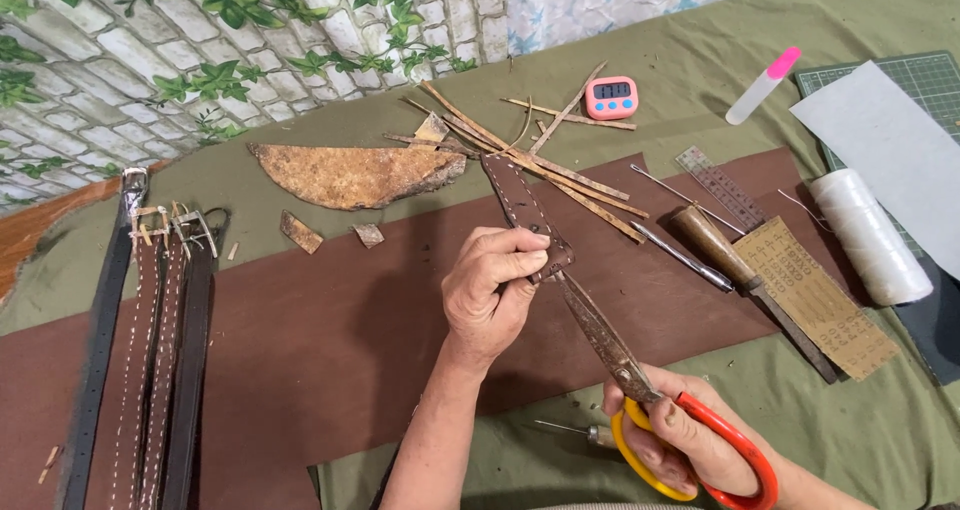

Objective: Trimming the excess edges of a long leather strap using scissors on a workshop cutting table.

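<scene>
**Trimming the end of a leather strap with scissors**

The left hand pinches a narrow brown leather strap near its near end, fingers closed on it, so the strap runs away toward the far side above the dark brown leather sheet on the tabletop. The right hand grips the scissors by their orange and yellow handles, fingers through the loops; the rusty blades point up-left and meet the strap's near end just beside the left thumb.

To do this cut well, it seems best to hold the strap taut and flat, keep the thumb out of the blade line, and feed the leather deep into the blades where they bite hardest. A single steady close should give a cleaner edge than several nibbles.

To the left lie several finished belts with buckles. Farther off are a large tan scrap, thin offcut strips, a pink timer, awls, a wooden-handled tool, a spool of white thread and a glue bottle.
</scene>
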